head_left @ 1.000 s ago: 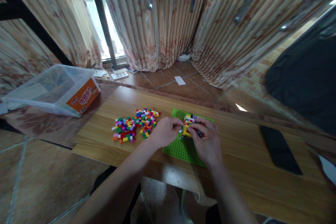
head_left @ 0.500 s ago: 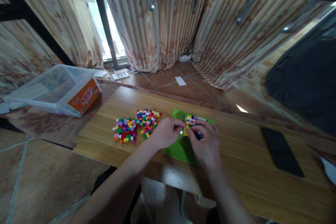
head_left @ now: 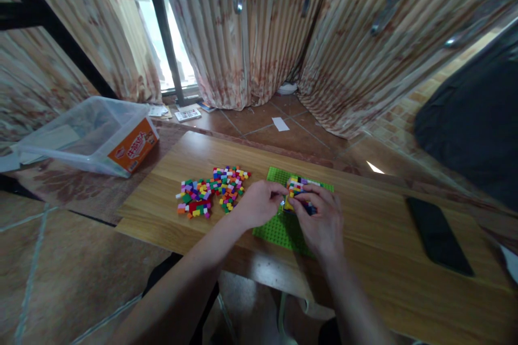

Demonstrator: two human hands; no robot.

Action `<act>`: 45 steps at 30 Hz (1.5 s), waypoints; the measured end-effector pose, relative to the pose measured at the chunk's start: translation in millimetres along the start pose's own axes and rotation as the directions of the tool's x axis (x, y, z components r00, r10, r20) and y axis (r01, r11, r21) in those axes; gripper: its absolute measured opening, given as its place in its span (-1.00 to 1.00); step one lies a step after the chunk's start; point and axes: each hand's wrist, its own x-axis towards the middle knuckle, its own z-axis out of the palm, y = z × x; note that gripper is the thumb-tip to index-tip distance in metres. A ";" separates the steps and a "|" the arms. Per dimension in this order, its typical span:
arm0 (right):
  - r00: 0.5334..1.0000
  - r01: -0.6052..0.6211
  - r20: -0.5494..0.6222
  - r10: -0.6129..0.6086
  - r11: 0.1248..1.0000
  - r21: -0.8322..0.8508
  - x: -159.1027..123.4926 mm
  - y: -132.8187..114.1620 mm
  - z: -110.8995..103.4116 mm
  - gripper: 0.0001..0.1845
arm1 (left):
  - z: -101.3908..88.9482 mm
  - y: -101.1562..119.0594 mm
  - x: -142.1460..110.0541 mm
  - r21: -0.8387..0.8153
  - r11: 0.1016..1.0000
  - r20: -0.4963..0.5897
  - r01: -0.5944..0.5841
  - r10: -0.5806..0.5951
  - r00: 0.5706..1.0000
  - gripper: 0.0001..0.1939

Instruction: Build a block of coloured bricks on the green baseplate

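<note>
A small many-coloured block of bricks (head_left: pixel 295 186) stands on a green baseplate (head_left: pixel 274 226) in the middle of a wooden table (head_left: pixel 376 232). My left hand (head_left: pixel 259 205) has its fingers curled and pinched against the block's left side. From the right, my right hand (head_left: pixel 319 218) wraps closed fingers around the block and covers its lower part. A heap of several loose bricks (head_left: pixel 212 190) in mixed colours lies on the table just left of my left hand.
A black phone (head_left: pixel 439 234) lies flat at the table's right. A clear plastic bin (head_left: pixel 87 137) with an orange label sits on the floor mat at the left. Striped curtains hang behind, and dark cloth fills the far right.
Both hands stay closed on the brick block over the baseplate. My right fingers have shifted slightly lower on it. The view has drifted a little.
</note>
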 end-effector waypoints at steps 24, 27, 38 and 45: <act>0.961 0.276 0.027 -0.274 0.952 -0.133 -5.4 14.1 -0.1 -0.77 | 0.1 7.3 -4.5 0.135 0.991 0.049 0.010 -0.017 0.999 -0.62; 0.958 0.284 0.025 -0.284 0.942 -0.178 -7.5 13.6 2.5 -0.77 | 2.0 7.8 -5.9 0.201 0.979 0.040 -0.008 0.000 0.999 -0.64; 0.966 0.258 0.042 -0.256 0.933 -0.249 -16.9 5.1 5.2 -0.74 | 5.2 8.6 -8.7 0.328 0.944 0.014 -0.045 0.043 0.999 -0.68; 0.984 0.176 0.085 -0.159 0.949 -0.260 -19.6 -4.9 3.5 -0.68 | 3.9 2.1 -3.3 0.191 0.981 -0.035 -0.039 0.046 0.998 -0.68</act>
